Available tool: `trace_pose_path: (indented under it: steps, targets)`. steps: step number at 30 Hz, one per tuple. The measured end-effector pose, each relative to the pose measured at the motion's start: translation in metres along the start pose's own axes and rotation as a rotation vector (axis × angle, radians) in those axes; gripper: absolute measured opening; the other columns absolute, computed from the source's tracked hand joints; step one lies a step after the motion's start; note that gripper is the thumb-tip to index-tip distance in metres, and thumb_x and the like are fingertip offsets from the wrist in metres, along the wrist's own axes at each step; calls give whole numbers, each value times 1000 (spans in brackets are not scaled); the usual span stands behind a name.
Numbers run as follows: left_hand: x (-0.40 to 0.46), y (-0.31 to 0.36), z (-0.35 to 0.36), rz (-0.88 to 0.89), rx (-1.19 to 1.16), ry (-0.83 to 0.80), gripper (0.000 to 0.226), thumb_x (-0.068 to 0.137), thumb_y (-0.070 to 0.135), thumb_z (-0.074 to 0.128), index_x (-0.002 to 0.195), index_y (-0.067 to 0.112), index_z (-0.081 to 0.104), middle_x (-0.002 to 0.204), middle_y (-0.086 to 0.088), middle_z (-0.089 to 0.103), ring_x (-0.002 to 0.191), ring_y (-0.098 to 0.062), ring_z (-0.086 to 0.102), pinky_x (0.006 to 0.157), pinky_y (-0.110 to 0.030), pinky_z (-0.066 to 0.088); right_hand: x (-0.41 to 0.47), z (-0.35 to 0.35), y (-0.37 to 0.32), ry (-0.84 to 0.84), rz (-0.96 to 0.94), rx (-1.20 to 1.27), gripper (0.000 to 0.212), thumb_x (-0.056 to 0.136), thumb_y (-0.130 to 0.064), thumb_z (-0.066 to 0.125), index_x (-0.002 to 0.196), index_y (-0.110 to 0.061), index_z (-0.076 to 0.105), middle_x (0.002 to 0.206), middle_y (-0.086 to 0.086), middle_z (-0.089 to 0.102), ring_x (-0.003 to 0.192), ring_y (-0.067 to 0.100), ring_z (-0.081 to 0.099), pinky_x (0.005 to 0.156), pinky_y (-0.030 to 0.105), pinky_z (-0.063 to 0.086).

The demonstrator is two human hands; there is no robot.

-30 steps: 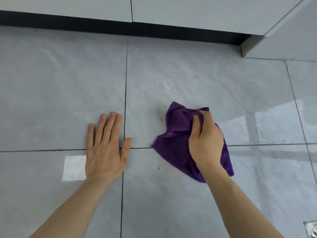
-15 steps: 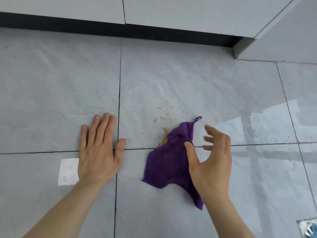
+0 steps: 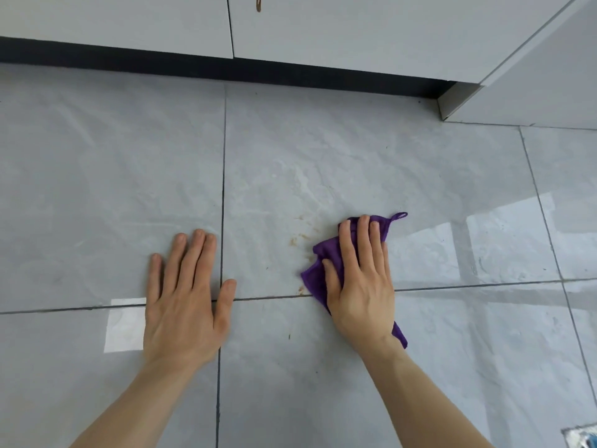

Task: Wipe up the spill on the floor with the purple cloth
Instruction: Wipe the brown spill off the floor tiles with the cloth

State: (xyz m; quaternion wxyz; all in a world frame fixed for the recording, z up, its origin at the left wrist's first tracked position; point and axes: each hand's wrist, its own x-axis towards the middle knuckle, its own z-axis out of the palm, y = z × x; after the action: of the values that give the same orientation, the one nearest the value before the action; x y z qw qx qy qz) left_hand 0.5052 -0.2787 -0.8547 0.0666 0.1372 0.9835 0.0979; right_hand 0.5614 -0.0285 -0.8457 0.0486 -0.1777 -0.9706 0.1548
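Observation:
The purple cloth lies bunched on the grey tile floor, its hanging loop pointing to the far right. My right hand presses flat on top of it, fingers spread and thumb dug into the cloth's left edge, so most of the cloth is hidden. Brownish smears of the spill show on the tile just left of the cloth, with a small spot near the grout line. My left hand rests flat and empty on the floor, further left, across a tile joint.
Pale cabinet doors with a dark toe-kick run along the far side, and a brown drip marks one door. A cabinet corner juts out at right. A blue-white object sits at the bottom right.
My right hand let go of the bunched cloth, lifted open, then came down flat on it further right. The brown smears became uncovered. My left hand stayed planted.

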Motion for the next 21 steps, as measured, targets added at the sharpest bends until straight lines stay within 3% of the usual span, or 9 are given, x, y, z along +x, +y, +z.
trace_pose_path:
  steps: [4, 8, 10, 15, 21]
  targets:
    - [0, 1, 1, 8, 9, 3, 72, 101, 50, 27, 164, 15, 17, 173, 1, 15, 161, -21, 9, 130, -52, 10, 21, 6, 7, 67, 31, 137, 47, 107, -24, 45, 154, -20, 41, 166, 4, 32, 157, 19, 21, 119, 48, 37]
    - [0, 2, 0, 11, 16, 9, 74, 100, 51, 29, 164, 15, 18, 173, -1, 17, 161, -22, 10, 130, -52, 8, 60, 6, -11, 127, 215, 457, 40, 107, -21, 40, 144, -22, 53, 159, -4, 46, 154, 13, 28, 121, 47, 34]
    - [1, 2, 0, 12, 20, 10, 74, 101, 51, 30, 164, 15, 18, 173, -1, 17, 161, -22, 9, 130, -51, 7, 82, 10, -34, 83, 147, 534, 38, 107, -23, 40, 141, -20, 55, 156, -2, 49, 152, 17, 32, 120, 46, 34]
    - [1, 1, 0, 22, 35, 0, 72, 101, 50, 28, 164, 15, 17, 173, -2, 17, 161, -23, 9, 130, -53, 9, 75, 34, -71, -20, -143, 63, 53, 107, -42, 37, 155, -18, 38, 167, 10, 28, 158, 28, 17, 125, 47, 23]
    - [1, 2, -2, 15, 30, -13, 72, 102, 51, 22, 164, 15, 18, 173, -3, 18, 161, -24, 11, 130, -53, 9, 9, 23, -68, -135, -226, -29, 59, 105, -41, 41, 158, -17, 30, 170, 12, 18, 159, 27, 8, 125, 49, 22]
